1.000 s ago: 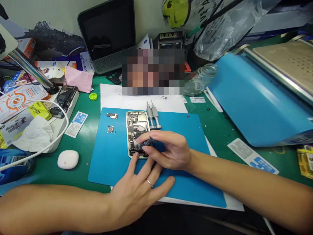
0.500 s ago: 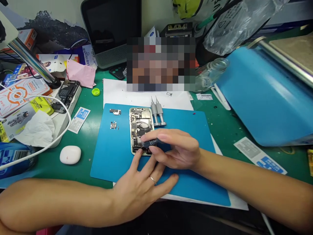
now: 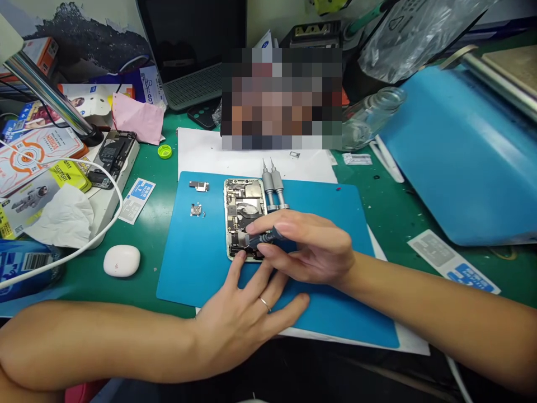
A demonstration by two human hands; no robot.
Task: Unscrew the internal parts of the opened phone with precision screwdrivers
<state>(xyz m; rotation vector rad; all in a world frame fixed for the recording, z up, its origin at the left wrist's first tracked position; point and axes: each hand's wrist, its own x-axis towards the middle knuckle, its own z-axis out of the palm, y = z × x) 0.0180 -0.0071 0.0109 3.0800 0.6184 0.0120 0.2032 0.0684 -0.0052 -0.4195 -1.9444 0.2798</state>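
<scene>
An opened phone (image 3: 247, 210) lies on a blue mat (image 3: 184, 268), its inner parts exposed. My right hand (image 3: 314, 246) pinches a dark grey screwdriver (image 3: 265, 238) over the phone's lower part; the tip is hard to make out. With fingers spread, my left hand (image 3: 247, 313) rests on the mat, its index fingertip at the phone's bottom edge. Two grey screwdrivers (image 3: 274, 184) lie side by side by the phone's upper right. Small metal phone parts (image 3: 196, 210) and a bracket piece (image 3: 199, 186) sit left of it.
A white earbud case (image 3: 121, 261) and a white cable (image 3: 113, 187) are on the left, near boxes and another opened phone (image 3: 112, 159). A glass jar (image 3: 373, 117) lies at the back right, beside a large blue sheet (image 3: 453, 168). A monitor (image 3: 191, 50) stands behind.
The view has shifted slightly, so the scene sits a little higher and further right. The screwdriver in my right hand looks slightly more upright; my left hand keeps its place at the phone.
</scene>
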